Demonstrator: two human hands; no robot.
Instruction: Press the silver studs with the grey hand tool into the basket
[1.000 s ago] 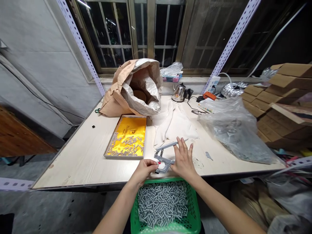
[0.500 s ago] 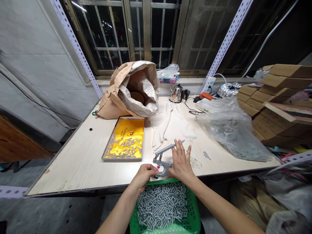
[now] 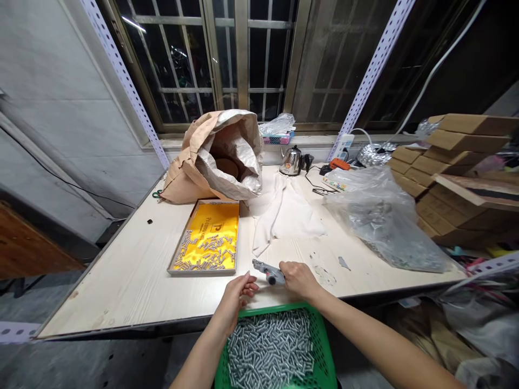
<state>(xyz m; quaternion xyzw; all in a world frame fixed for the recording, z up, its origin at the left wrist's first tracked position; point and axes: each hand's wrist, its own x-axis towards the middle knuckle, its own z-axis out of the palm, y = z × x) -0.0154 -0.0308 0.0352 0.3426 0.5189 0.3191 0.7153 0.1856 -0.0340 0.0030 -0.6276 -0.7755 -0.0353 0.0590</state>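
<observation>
My right hand is wrapped round the handles of silver hand pliers, held just above the table's front edge. The pliers are turned so that a round dark end faces me. Just left of them is my left hand, its fingers loosely curled and apart, touching neither the pliers nor anything else I can make out. Below both hands stands a green plastic basket filled with small silver ribbed metal pieces; whether they are screws or springs I cannot tell.
A shallow tray holds a yellow cloth with similar small pieces on it. Behind lie a large paper sack and a white cloth. A kettle, a plastic bag and stacked cardboard boxes stand further right.
My right hand has closed round the pliers' handles, and the pliers have turned and tipped. My left hand has come off the jaw and moved slightly left, fingers loosened.
</observation>
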